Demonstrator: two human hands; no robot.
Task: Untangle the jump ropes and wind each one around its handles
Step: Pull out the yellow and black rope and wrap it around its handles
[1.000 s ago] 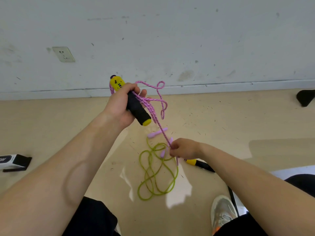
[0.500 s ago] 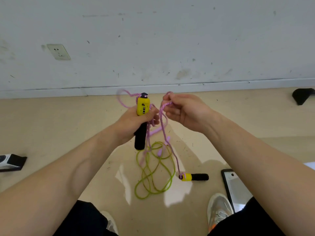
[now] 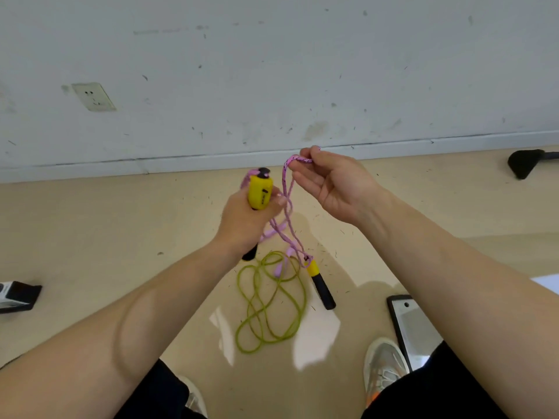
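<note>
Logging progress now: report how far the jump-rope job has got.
Done: nothing is wound yet. In hand: the left hand grips one yellow-and-black handle while the right hand pinches a loop of the pink rope; its other handle trails below. Left: winding the pink rope, then sorting the green rope, which lies in loose loops on the floor.

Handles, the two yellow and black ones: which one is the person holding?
The upper handle, gripped in the left hand, yellow end up. The other handle sits lower, at the end of the pink rope, with no hand on it.
</note>
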